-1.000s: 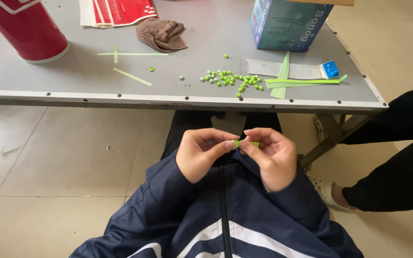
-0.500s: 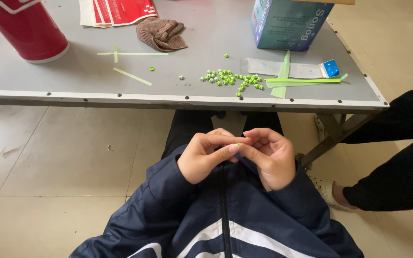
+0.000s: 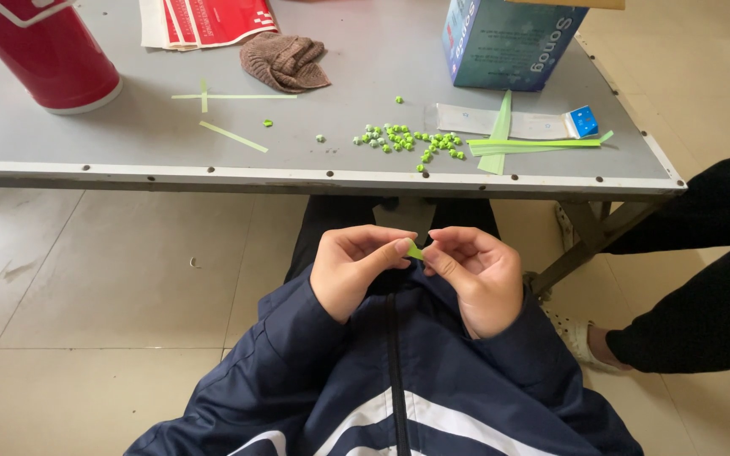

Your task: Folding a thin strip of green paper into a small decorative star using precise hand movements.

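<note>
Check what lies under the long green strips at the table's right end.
The green strips lie across a flat white packet with a blue end, on the grey table. The packet's covered part stays hidden.

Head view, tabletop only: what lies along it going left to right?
Red cylindrical container → crossed green paper strips → brown cloth → cluster of small green folded pieces → teal box → small blue and white item.

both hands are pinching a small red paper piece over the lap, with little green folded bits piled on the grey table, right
Not quite: the small paper piece pinched between the left hand and right hand is green, not red. The head view shows it, with the little green folded bits on the grey table.
</note>
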